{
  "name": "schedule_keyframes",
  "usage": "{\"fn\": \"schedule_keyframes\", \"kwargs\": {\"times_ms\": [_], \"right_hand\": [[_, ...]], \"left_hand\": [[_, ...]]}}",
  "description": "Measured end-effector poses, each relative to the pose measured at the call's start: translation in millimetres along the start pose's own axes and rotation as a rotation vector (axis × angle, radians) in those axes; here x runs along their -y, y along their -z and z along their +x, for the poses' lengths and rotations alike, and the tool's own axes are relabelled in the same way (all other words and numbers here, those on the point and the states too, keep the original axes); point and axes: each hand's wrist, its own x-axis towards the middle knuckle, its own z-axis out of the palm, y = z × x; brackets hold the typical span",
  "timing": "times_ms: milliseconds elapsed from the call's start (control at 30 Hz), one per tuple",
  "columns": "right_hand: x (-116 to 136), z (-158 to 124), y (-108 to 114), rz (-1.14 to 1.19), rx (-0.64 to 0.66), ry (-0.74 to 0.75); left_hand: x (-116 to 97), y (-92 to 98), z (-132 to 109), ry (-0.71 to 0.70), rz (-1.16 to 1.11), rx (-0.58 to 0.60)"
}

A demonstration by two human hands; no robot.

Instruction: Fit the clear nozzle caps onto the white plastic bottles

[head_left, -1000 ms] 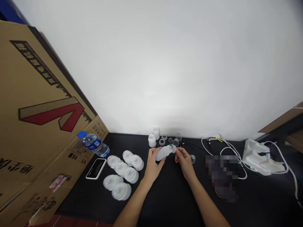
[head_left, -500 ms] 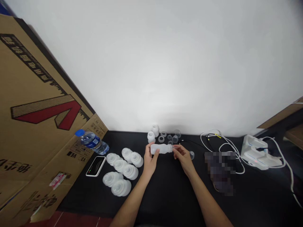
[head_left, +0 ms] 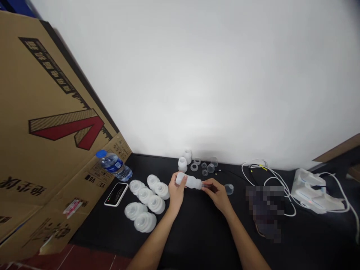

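Grip: left hand [head_left: 176, 194] closed firmly around a frosted plastic bottle [head_left: 189, 181]; right hand [head_left: 217, 194] pinched nearly shut at its neck end.
Bottle: level, held over the black worktop [head_left: 197, 236], near the back edge.
Risk: a slipping grip could have dropped it onto the small clear rings [head_left: 194, 167] just behind, scattering them.

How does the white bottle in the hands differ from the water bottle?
The white bottle is cloudy; the water bottle is clear, with a blue cap and label. The white bottle sits between the left hand and right hand; the water bottle lies untouched by the cardboard. The white bottle looks shorter than the water bottle. Both lie roughly sideways.
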Motion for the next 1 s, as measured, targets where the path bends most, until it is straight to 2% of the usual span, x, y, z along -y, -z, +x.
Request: {"fn": "schedule_keyframes", "kwargs": {"times_ms": [500,667,833,1000], "right_hand": [[12,-2,-2,-0.150,-0.004,0.142],[10,-3,-3,-0.152,-0.016,0.127],[9,-5,-2,-0.142,0.004,0.001],[6,-1,-3,-0.146,-0.088,-0.072]], "left_hand": [[11,-4.0,5,0.264,-0.162,-0.009],[9,-3.4,4,0.235,-0.177,0.015],[3,-4.1,2,0.125,-0.169,0.084],[0,-9.0,-5,0.089,-0.106,0.142]]}}
